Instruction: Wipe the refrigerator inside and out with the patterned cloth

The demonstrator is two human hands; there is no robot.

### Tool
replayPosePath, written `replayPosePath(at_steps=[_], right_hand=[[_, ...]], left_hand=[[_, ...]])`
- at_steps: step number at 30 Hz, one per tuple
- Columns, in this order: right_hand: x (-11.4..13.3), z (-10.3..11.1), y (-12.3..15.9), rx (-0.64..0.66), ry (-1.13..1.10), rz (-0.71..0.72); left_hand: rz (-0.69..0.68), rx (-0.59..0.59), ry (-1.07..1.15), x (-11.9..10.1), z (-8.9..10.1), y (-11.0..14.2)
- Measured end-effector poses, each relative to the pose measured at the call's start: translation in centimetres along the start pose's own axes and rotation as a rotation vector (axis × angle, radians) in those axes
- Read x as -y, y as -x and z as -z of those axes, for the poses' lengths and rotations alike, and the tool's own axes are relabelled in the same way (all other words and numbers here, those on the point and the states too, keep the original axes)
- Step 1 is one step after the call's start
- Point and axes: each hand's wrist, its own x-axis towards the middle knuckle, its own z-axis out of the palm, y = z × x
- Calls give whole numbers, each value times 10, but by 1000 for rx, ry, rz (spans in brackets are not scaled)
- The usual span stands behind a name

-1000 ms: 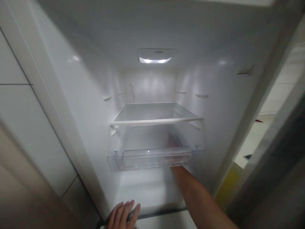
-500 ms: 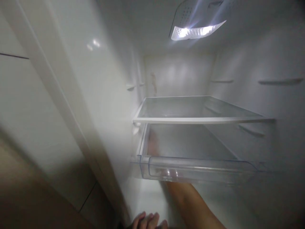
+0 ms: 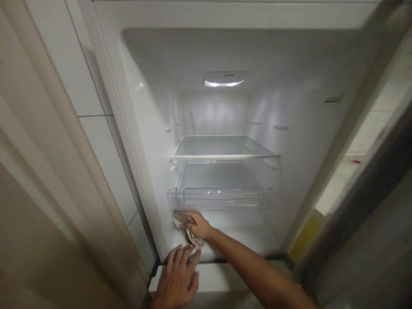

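Note:
My right hand (image 3: 200,225) is closed on a crumpled cloth (image 3: 184,220), brownish and white. The cloth rests against the lower left of the fridge interior, just under the clear plastic drawer (image 3: 223,197). My left hand (image 3: 179,274) lies with its fingers spread on the front lower edge of the fridge, close below the cloth. A glass shelf (image 3: 222,146) with a white front rim sits above the drawer.
A lit lamp (image 3: 224,81) is set in the fridge ceiling. Small shelf ledges (image 3: 281,127) stick out from the side walls. A tiled wall (image 3: 106,141) runs along the left, and a dark door-like edge (image 3: 363,189) stands at the right.
The view has pulled back, showing more of the fridge. My right hand has come from behind the clear drawer to below its left front, where the cloth now shows.

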Motion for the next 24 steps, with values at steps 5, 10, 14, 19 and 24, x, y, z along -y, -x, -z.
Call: replayPosePath(at_steps=[5,10,14,19,24], right_hand=[[-20,52,60,100,430,-172],[-59,96,95,-166,569,-599],[-51,67,86,-220,568,-588],[-39,40,73,-49,466,-197],[-71,77,79,-186,474,-417]], left_hand=[[-70,81,-68,3,1,5],[-77,49,-102,7,-9,9],[-106,42,-105,10,-10,10],[-112,36,-108,13,-11,10],[-140,5,-99,16,-14,10]])
